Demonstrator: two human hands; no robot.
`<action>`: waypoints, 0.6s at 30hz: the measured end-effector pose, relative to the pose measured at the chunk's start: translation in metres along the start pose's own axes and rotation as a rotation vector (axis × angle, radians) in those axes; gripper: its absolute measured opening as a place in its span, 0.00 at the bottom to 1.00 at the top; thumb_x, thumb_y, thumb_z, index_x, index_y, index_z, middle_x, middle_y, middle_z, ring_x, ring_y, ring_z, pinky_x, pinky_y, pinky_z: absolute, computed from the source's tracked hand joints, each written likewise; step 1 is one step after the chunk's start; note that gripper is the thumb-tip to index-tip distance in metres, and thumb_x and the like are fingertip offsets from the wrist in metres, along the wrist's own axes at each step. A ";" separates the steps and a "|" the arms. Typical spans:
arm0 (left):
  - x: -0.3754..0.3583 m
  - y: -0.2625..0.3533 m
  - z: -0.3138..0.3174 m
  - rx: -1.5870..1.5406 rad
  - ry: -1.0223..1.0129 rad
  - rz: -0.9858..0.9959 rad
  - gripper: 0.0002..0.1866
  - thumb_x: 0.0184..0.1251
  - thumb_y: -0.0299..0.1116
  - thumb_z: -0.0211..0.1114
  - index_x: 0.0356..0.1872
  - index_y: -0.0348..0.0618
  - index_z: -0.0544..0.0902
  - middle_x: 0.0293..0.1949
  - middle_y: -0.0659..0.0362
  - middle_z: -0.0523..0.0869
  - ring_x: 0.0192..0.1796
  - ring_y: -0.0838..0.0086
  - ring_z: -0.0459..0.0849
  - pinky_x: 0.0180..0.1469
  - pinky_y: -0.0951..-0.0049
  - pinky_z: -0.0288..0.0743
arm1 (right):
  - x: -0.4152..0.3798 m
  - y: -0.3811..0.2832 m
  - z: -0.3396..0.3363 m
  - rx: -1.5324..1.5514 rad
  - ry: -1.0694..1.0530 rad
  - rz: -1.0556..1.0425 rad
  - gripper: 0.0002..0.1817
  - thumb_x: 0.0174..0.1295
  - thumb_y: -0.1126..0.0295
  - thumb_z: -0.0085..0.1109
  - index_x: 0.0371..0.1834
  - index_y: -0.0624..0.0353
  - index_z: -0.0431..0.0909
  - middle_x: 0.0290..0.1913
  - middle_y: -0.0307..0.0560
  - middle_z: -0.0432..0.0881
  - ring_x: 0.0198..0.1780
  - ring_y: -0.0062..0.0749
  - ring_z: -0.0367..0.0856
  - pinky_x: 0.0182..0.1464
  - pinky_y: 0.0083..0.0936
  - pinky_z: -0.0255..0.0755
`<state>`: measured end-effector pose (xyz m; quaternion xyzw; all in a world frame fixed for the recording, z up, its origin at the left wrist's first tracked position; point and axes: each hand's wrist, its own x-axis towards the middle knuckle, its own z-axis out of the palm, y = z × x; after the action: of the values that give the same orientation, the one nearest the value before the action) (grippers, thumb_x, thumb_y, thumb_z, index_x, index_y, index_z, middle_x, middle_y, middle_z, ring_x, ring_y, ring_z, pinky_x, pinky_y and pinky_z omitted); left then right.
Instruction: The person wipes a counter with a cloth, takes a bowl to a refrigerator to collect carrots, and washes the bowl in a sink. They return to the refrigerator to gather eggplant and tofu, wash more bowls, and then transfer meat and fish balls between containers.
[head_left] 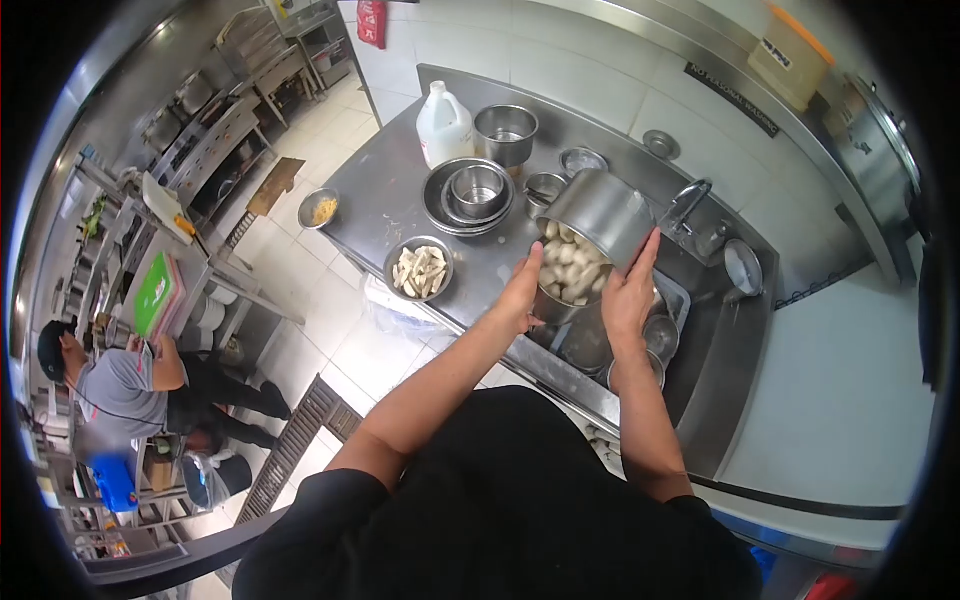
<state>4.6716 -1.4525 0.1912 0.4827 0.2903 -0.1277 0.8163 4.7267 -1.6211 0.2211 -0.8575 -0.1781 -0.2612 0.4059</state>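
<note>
A large metal pot (603,215) is tipped over a lower metal container (558,308), with pale oval pieces (572,262) between their rims. My left hand (523,292) is closed at the left side of the lower container, its thumb up by the pot's rim. Along the pot's right side lies my right hand (630,295), gripping it near the rim. Some fingers of both hands are hidden. Left of them, a metal bowl (447,283) holds pale cut pieces (418,268). Behind it are nested metal bowls (432,195).
A white jug (444,125) and a metal pot (506,135) stand at the back. The sink (700,390) with a faucet (688,200) is on the right, with metal ware near my right hand. At far left, a person (125,385) works by a green board (153,293).
</note>
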 end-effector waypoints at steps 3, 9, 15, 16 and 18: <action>-0.006 0.004 -0.002 -0.042 0.025 -0.014 0.45 0.71 0.79 0.40 0.79 0.62 0.62 0.78 0.58 0.67 0.78 0.55 0.66 0.71 0.29 0.56 | 0.003 -0.012 0.002 -0.002 -0.017 -0.046 0.47 0.61 0.83 0.55 0.84 0.61 0.43 0.77 0.71 0.62 0.75 0.67 0.65 0.71 0.49 0.69; -0.001 0.006 -0.009 -0.143 0.033 0.057 0.43 0.72 0.77 0.41 0.79 0.61 0.62 0.78 0.59 0.67 0.79 0.55 0.63 0.70 0.25 0.54 | 0.009 -0.021 0.013 -0.021 0.002 -0.139 0.48 0.59 0.80 0.60 0.83 0.65 0.44 0.78 0.68 0.61 0.76 0.65 0.64 0.73 0.48 0.68; -0.023 0.024 0.000 -0.170 0.070 0.186 0.43 0.73 0.76 0.41 0.80 0.61 0.60 0.78 0.57 0.65 0.80 0.57 0.61 0.71 0.26 0.52 | 0.017 -0.037 0.014 -0.030 0.083 -0.199 0.49 0.59 0.77 0.64 0.83 0.66 0.46 0.78 0.67 0.62 0.74 0.63 0.68 0.70 0.46 0.70; -0.019 0.026 -0.003 -0.178 0.038 0.171 0.43 0.73 0.76 0.41 0.80 0.61 0.59 0.79 0.57 0.65 0.80 0.57 0.61 0.71 0.26 0.52 | 0.019 -0.039 0.014 -0.022 0.092 -0.195 0.50 0.59 0.77 0.64 0.83 0.65 0.46 0.78 0.67 0.63 0.73 0.63 0.69 0.70 0.46 0.71; -0.010 0.028 -0.011 -0.204 -0.027 0.144 0.43 0.73 0.76 0.41 0.80 0.62 0.58 0.79 0.57 0.64 0.80 0.56 0.61 0.72 0.26 0.51 | 0.026 -0.044 0.014 0.007 0.025 -0.177 0.46 0.63 0.75 0.61 0.83 0.62 0.47 0.76 0.68 0.65 0.72 0.64 0.71 0.68 0.45 0.72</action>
<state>4.6735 -1.4297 0.2135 0.4149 0.2553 -0.0448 0.8722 4.7290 -1.5811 0.2563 -0.8335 -0.2494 -0.3060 0.3865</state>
